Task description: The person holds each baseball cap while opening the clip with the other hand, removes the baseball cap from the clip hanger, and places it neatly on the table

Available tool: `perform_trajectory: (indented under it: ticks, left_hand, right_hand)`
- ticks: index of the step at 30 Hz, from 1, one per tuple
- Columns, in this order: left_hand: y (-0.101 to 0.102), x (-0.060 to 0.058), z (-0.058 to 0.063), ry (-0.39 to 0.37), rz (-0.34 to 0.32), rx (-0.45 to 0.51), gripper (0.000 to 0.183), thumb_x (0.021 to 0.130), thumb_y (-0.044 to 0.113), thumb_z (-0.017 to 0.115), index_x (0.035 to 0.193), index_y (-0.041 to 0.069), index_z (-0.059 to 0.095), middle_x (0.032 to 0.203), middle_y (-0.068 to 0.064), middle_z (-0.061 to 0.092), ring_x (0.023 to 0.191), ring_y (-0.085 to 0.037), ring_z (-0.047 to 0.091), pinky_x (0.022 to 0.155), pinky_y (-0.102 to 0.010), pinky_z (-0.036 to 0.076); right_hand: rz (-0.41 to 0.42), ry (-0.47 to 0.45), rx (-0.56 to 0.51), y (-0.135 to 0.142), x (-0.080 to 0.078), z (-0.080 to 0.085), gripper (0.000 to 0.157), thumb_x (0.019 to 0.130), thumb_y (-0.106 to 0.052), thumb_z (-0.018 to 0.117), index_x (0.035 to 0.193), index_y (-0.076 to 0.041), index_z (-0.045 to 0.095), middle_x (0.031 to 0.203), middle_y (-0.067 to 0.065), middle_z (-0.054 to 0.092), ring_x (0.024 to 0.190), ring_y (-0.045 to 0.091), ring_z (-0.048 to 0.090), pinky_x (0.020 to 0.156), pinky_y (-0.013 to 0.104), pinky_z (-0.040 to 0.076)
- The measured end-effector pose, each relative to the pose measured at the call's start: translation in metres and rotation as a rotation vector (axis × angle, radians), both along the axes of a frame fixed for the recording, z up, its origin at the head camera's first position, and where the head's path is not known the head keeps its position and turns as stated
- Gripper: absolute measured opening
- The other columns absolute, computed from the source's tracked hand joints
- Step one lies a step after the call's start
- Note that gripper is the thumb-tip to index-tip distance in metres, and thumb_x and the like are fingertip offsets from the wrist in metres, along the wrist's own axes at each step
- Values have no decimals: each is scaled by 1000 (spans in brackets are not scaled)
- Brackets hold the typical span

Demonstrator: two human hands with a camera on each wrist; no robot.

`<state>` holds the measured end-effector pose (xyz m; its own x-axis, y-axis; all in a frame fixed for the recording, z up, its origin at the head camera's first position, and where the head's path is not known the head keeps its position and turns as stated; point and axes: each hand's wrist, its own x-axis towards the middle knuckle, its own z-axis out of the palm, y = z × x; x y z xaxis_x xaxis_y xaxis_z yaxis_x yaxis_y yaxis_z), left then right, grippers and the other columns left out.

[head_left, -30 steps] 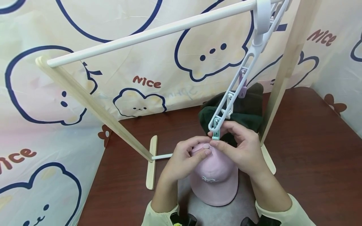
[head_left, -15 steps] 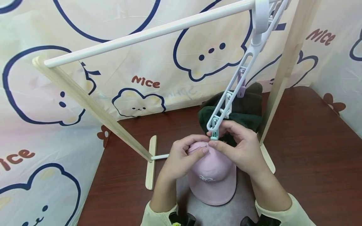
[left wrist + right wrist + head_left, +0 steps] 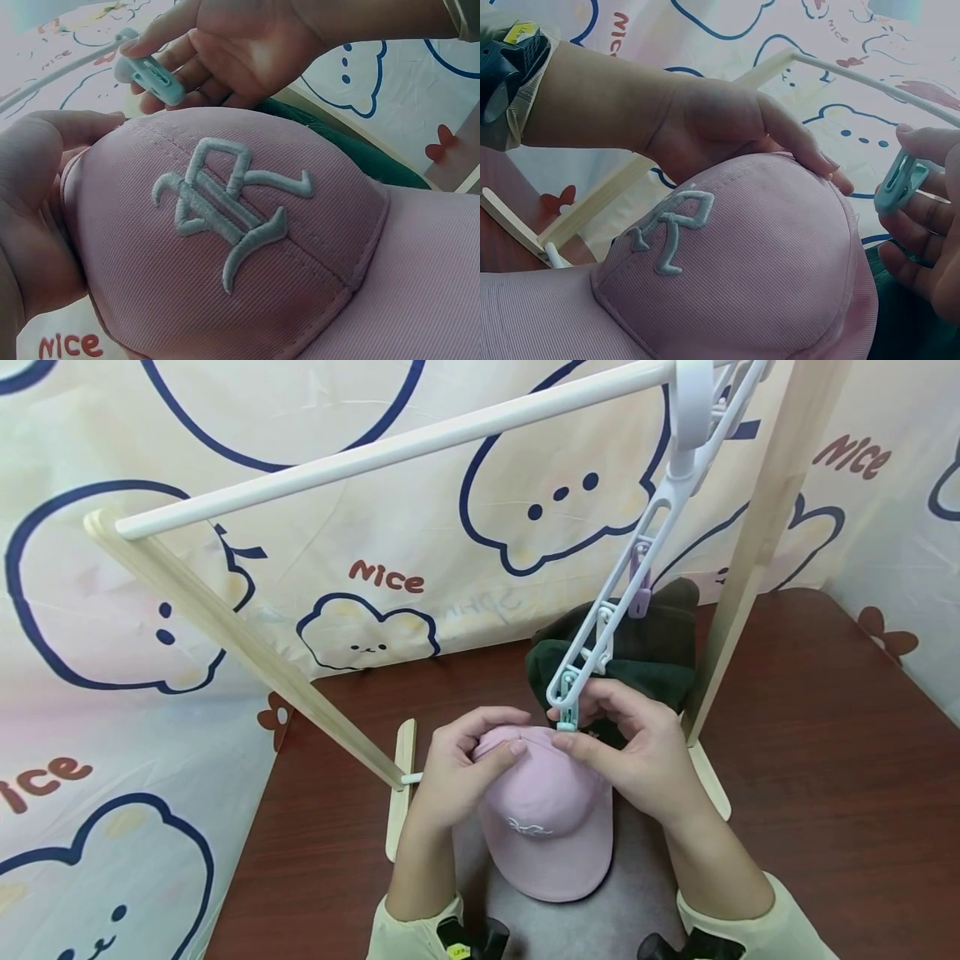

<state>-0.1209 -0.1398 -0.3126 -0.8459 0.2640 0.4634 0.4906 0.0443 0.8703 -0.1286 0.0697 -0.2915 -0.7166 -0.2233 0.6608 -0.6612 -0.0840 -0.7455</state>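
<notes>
A pink baseball cap (image 3: 551,802) with white embroidered lettering is held by my left hand (image 3: 461,768), thumb on the crown and fingers at its back edge. My right hand (image 3: 637,743) pinches a teal clothes peg (image 3: 568,717) at the near end of a white clip hanger (image 3: 600,635). In the right wrist view, the teal peg (image 3: 901,182) lies between thumb and fingers, apart from the cap (image 3: 765,255). The left wrist view shows the cap's lettering (image 3: 221,202) close up, with the peg (image 3: 157,81) just beyond the crown.
The hanger hangs from a white rail (image 3: 397,447) between wooden posts (image 3: 247,643). A lilac peg (image 3: 640,593) and white peg (image 3: 604,635) are on it. Dark green and brown cloth items (image 3: 637,664) lie behind on the brown table (image 3: 322,852). Printed cloth covers the wall.
My left hand has moved the cap to the left and slightly up, away from the teal peg. My right hand has stayed at the peg, almost still.
</notes>
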Motion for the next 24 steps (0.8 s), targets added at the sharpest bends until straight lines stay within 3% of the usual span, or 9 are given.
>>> perform_trajectory:
  ticks: [24]
  left_hand:
    - [5, -6, -3, -16, 13, -27, 24, 84, 0, 65, 108, 2, 65, 96, -16, 68, 83, -12, 62, 69, -27, 53]
  right_hand:
    - [0, -49, 34, 2, -9, -3, 40, 73, 7, 74, 109, -8, 63, 89, 8, 68, 80, 15, 62, 75, 26, 51]
